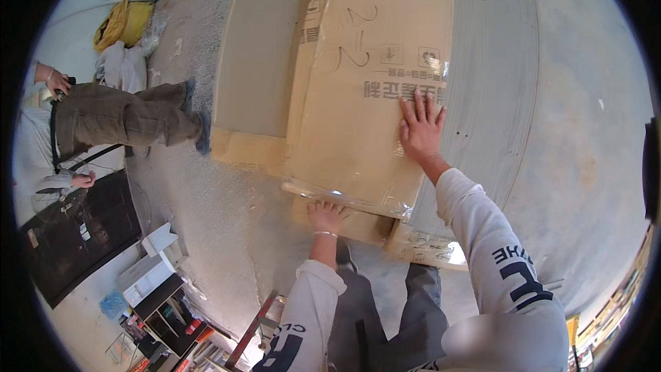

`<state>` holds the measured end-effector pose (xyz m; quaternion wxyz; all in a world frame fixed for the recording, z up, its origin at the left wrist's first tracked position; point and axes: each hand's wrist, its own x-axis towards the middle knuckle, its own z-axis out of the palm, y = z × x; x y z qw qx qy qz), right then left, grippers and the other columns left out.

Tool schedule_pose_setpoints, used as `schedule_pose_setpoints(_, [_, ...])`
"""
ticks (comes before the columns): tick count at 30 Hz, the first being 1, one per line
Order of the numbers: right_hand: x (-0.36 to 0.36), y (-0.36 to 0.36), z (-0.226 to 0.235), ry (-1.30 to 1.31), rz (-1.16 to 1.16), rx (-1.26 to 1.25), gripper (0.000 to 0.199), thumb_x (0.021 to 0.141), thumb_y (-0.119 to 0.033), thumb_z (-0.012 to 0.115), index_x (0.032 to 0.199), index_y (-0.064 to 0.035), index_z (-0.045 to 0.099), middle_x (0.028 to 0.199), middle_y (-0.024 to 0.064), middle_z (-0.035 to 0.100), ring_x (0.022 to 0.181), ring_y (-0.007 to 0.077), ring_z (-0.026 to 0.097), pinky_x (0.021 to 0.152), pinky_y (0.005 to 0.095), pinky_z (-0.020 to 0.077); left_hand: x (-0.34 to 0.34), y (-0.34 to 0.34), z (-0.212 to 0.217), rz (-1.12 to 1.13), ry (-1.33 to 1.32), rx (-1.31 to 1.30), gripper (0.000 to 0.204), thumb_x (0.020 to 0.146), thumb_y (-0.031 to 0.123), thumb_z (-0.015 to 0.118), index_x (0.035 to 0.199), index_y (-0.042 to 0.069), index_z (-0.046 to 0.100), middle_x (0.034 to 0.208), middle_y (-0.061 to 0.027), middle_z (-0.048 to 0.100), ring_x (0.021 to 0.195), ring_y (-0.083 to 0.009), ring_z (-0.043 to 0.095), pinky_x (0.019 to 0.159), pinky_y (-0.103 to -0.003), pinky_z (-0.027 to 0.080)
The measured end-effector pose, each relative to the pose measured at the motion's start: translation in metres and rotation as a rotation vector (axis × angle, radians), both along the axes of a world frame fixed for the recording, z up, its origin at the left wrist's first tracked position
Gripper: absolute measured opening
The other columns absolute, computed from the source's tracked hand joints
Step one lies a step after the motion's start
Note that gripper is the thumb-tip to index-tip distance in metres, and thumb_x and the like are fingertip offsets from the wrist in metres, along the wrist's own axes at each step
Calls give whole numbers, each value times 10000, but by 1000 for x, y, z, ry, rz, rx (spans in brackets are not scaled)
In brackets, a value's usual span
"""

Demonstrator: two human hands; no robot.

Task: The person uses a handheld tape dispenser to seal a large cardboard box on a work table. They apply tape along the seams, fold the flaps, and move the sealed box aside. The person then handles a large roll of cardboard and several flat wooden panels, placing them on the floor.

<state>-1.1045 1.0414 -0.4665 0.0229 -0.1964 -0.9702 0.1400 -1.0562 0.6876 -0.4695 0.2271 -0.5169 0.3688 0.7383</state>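
Observation:
A large flat cardboard sheet (pixel 372 76) wrapped in clear plastic leans across the middle, with printed marks and handwriting on it. My right hand (pixel 420 127) lies flat on its right part, fingers spread. My left hand (pixel 325 217) sits under the sheet's lower edge, fingers curled against the cardboard beneath it. More cardboard panels (pixel 265 62) lie behind and to the left. Both my arms wear white sleeves.
Another person in olive trousers (pixel 124 117) stands at the left. Near them are a yellow bundle (pixel 122 22) and white bags (pixel 124 65). White boxes and shelving (pixel 155 269) stand at lower left. The grey concrete floor (pixel 220 220) and a pale wall (pixel 571 131) surround the cardboard.

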Motion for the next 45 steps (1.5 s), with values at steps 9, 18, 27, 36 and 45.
schedule_pose_setpoints(9, [123, -57, -7, 356, -472, -984, 883, 938, -206, 668, 1612, -49, 119, 1666, 232, 113, 1529, 389, 175, 1236, 524, 146, -30, -32, -30, -107, 84, -151, 790, 888, 727, 564, 1445, 183, 435, 1446, -68, 463, 1281, -329, 459, 1085, -620, 318])
schedule_pose_setpoints(18, [200, -189, -11, 563, -1266, -1997, 414, 1052, -390, 521, 1371, -149, 413, 1288, 150, 589, 1129, 366, 621, 910, 567, 555, -63, -95, -39, -204, 197, 47, 675, 862, 645, 686, 1330, 182, 533, 1293, -59, 584, 1223, -317, 526, 1067, -574, 380])
schedule_pose_setpoints(27, [167, -183, 14, 450, -1456, -1731, 386, 1027, -315, 600, 1328, -146, 428, 1273, 140, 566, 1132, 368, 614, 859, 553, 584, -105, -69, -3, -235, 89, -25, 605, 917, 519, 702, 1339, 122, 526, 1298, -78, 600, 1183, -310, 580, 966, -534, 505])
schedule_pose_setpoints(36, [106, -171, 7, 485, -1373, -1593, 461, 996, -341, 653, 1285, -108, 380, 1129, 159, 605, 962, 319, 678, 752, 492, 615, -163, -41, -9, -434, 58, -181, 796, 864, 641, 681, 1426, 113, 485, 1399, -135, 548, 1281, -343, 541, 1040, -587, 436])
schedule_pose_setpoints(45, [124, -158, -8, 302, -1445, -1662, 656, 938, -458, 705, 1384, -165, 323, 1286, 186, 564, 1007, 380, 673, 836, 546, 583, -160, -33, -7, -501, 62, -138, 928, 851, 704, 647, 1502, 97, 384, 1510, -164, 440, 1362, -397, 471, 1118, -609, 357])
